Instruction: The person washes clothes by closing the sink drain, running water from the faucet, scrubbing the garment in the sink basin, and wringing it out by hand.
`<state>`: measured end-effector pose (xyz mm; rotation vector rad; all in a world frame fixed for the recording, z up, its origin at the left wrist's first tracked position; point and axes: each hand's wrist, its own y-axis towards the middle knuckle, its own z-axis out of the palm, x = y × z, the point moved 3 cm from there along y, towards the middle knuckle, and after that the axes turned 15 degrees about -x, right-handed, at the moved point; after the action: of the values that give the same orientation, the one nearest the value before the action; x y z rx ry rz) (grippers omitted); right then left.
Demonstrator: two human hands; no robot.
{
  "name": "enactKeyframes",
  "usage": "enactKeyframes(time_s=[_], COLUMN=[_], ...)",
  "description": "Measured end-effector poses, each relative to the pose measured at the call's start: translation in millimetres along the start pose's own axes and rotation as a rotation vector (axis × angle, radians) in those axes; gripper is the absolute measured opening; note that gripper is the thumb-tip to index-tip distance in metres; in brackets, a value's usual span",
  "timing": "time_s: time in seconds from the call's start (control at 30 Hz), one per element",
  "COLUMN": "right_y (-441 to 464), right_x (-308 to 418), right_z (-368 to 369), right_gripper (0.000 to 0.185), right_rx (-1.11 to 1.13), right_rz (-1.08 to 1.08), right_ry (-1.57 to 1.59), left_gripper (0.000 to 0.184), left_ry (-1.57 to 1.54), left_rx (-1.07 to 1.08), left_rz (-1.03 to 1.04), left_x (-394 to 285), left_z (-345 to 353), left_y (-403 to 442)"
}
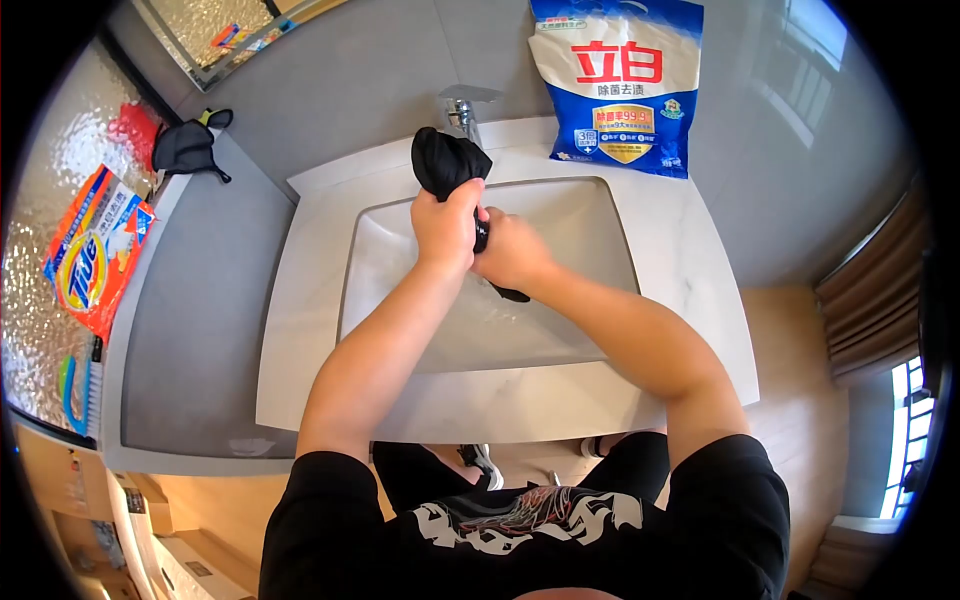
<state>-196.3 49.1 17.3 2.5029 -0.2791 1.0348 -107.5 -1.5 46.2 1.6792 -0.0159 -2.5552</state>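
A bunched black cloth (447, 163) is gripped in both fists above the white sink basin (400, 325). My left hand (444, 226) wraps round its upper part, just below a rounded bulge of fabric. Close beside and slightly lower, my right hand (512, 248) is closed round the cloth too. The fabric looks twisted between the hands, and a loose end hangs out below the right one. Behind the bulge stands the chrome faucet (461, 118), partly covered by the cloth. What kind of garment it is cannot be made out.
A blue and white detergent bag (627, 95) stands at the counter's (690, 260) back right. On the left ledge are an orange Tide bag (98, 255), a scrub brush (92, 398) and a black strapped item (187, 148). A brown curtain (880, 290) hangs at right.
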Motion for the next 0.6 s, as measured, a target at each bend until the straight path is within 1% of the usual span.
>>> enactKeyframes(time_s=[0.1, 0.2, 0.3, 0.33, 0.43, 0.47, 0.5, 0.57, 0.6], right_y=[-1, -6, -17, -20, -29, -34, -37, -40, -46], right_x=[1, 2, 1, 3, 13, 17, 20, 25, 32], right_z=[-7, -7, 3, 8, 1, -3, -2, -1, -12], right_gripper=[0.038, 0.041, 0.047, 0.042, 0.039, 0.035, 0.035, 0.036, 0.036], right_rx=[0.006, 0.054, 0.352, 0.459, 0.742, 0.779, 0.838, 0.954, 1.016], right_rz=[0.024, -0.022, 0.098, 0.189, 0.367, 0.368, 0.324, 0.236, 0.158], right_ry=[-0.011, 0.095, 0.493, 0.653, 0.933, 1.005, 1.084, 1.236, 1.236], left_gripper=[0.015, 0.018, 0.030, 0.037, 0.047, 0.056, 0.060, 0.064, 0.069], left_ry=[0.076, 0.159, 0.314, 0.386, 0.425, 0.510, 0.484, 0.271, 0.387], left_rx=[-0.057, -0.058, 0.022, 0.043, 0.144, 0.099, 0.225, 0.553, 0.636], left_rz=[0.008, 0.025, -0.063, -0.038, 0.057, 0.057, 0.071, 0.074, 0.224], left_x=[-2, -11, -21, -28, -55, -65, -67, -77, -83], left_z=[6, 4, -10, -15, -27, -33, -48, -73, -82], left_y=[-4, -13, -15, -18, -27, -30, -21, -17, -13])
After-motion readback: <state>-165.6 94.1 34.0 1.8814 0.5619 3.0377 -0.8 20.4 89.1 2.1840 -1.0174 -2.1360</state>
